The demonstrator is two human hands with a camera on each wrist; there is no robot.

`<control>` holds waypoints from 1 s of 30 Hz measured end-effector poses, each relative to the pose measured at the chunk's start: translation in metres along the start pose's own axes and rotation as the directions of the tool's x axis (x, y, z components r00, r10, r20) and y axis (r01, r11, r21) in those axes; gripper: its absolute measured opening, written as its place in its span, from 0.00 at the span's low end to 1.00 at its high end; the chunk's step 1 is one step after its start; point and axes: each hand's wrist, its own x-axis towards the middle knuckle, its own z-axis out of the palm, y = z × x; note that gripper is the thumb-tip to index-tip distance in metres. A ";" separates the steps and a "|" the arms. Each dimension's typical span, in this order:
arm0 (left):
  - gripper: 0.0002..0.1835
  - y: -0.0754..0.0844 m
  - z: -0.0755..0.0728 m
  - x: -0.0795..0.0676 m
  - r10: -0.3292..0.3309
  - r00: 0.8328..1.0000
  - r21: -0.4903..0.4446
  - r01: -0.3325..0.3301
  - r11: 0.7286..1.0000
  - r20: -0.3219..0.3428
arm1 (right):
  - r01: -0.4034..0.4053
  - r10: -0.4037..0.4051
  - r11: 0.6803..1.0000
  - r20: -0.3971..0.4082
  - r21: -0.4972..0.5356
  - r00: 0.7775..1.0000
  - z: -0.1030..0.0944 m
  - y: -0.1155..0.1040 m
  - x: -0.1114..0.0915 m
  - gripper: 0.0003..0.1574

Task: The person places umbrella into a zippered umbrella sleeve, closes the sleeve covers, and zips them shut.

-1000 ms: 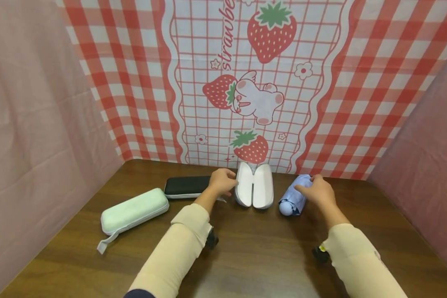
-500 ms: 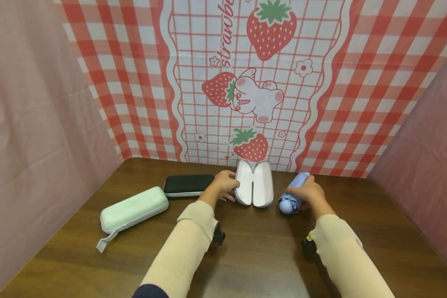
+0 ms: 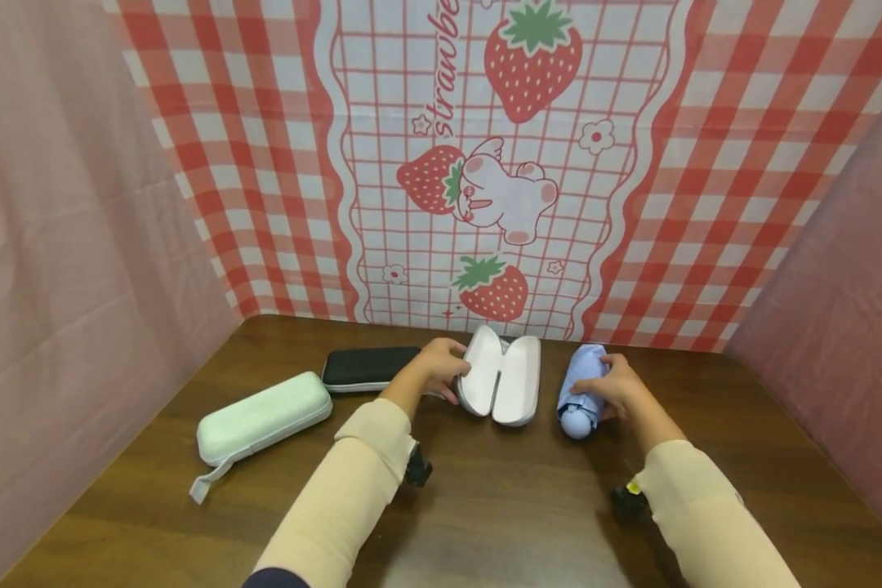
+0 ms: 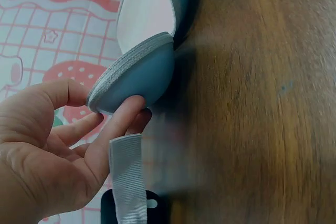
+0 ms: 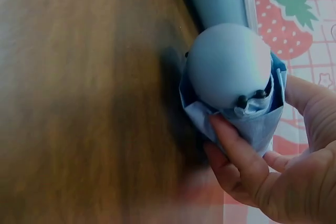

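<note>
An opened zip case [image 3: 516, 382] with a white lining and a blue-grey shell [image 4: 144, 74] lies at the back middle of the table. My left hand [image 3: 441, 366] holds its left half, thumb at the zipped rim and fingers under the shell; that half is tilted up. To the right, my right hand [image 3: 617, 384] grips a light blue folded umbrella [image 3: 584, 371], with the thumb on one side and fingers curled round the other. In the right wrist view the umbrella's round pale end [image 5: 228, 64] faces the camera, with dark rib tips beside it.
A black zip case [image 3: 367, 367] lies left of my left hand, and its grey strap [image 4: 127, 174] shows in the left wrist view. Farther left is a mint green case [image 3: 265, 416] with a strap. A strawberry-print cloth [image 3: 441, 269] hangs behind the table [image 3: 500, 506].
My right hand has come in from the right and closed round the umbrella, which has shifted slightly nearer. My left hand has taken hold of the open case; its left half has tilted up.
</note>
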 end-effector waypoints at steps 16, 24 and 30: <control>0.26 0.006 0.005 -0.032 0.039 0.999 0.182 -0.039 0.983 0.005 | 0.121 -0.127 0.991 0.147 0.052 0.981 -0.004 -0.010 -0.047 0.61; 0.28 0.004 0.005 -0.056 0.086 0.996 0.260 -0.082 0.962 -0.004 | 0.141 -0.147 0.989 0.199 0.044 0.969 0.008 -0.026 -0.072 0.60; 0.30 0.001 0.009 -0.076 0.116 0.993 0.252 -0.113 0.961 0.006 | 0.136 -0.144 0.989 0.221 0.048 0.965 0.026 -0.034 -0.081 0.59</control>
